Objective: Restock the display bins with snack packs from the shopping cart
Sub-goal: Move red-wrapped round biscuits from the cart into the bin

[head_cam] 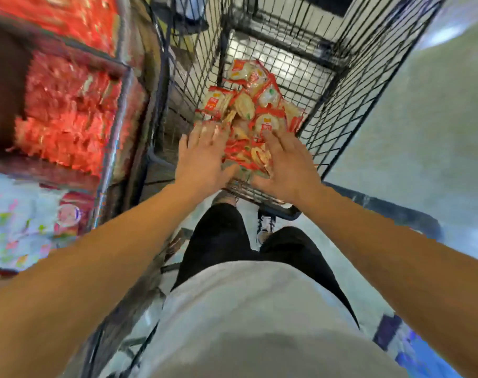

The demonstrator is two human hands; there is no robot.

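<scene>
A heap of red-and-clear snack packs (255, 110) with round crackers inside lies in the near end of the black wire shopping cart (349, 85). Both my hands reach into the cart over the heap. My left hand (202, 156) lies spread on the left side of the pile, fingers straight. My right hand (287, 165) lies on the right side, fingers straight, touching the packs. Neither hand grips a pack. At the left, blurred by motion, wire display bins (68, 115) hold red snack packs.
A second bin (77, 17) of red packs sits above the first at top left. Pale packages (19, 227) lie in a lower bin at left. Grey floor (423, 132) spreads to the right of the cart. My legs and shoes stand behind the cart.
</scene>
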